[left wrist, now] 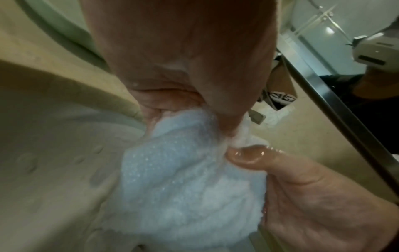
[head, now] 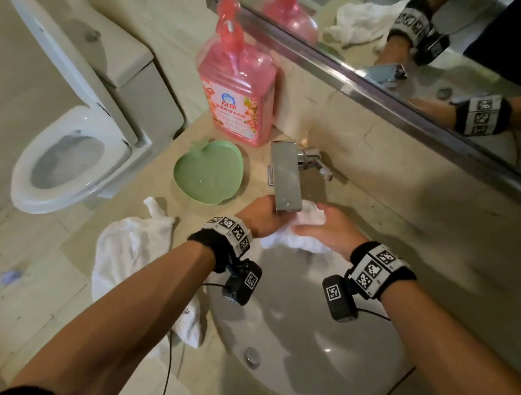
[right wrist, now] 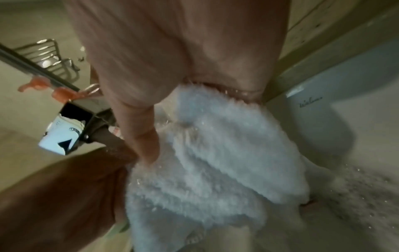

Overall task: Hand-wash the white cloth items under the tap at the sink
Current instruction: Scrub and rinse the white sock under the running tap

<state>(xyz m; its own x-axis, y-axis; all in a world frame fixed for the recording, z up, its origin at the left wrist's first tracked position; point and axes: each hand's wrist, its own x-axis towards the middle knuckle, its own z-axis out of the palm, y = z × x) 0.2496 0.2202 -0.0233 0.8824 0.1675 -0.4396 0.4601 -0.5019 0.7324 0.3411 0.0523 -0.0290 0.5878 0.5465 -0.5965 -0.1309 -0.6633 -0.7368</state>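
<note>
The sink [head: 289, 338], a pale oval basin set in a beige counter [head: 148, 189], filled the lower centre of the head view. The toilet [head: 67, 159], its lid raised, occupied the left of the frame. A mirror [head: 432, 55] ran across the upper right. A second white cloth [head: 132, 250] lay crumpled on the counter in the left-centre, its edge hanging toward the basin's rim. A pink soap bottle [head: 237, 94] with a pump stood at upper centre, and just below it sat a green apple-shaped dish [head: 208, 172]. The square chrome tap [head: 285, 177] jutted out over the basin in the middle of the frame.

Directly under the tap's spout, the white cloth [head: 300, 231] was bunched between both hands above the basin; it looked wet and fuzzy in the wrist views. The left hand [head: 261, 216] gripped it from the left, its fingers curled around the fabric. The right hand [head: 331, 230] held it from the right, the thumb [left wrist: 248, 156] pressed into the bunched cloth and the fingers wrapped over its far side.
</note>
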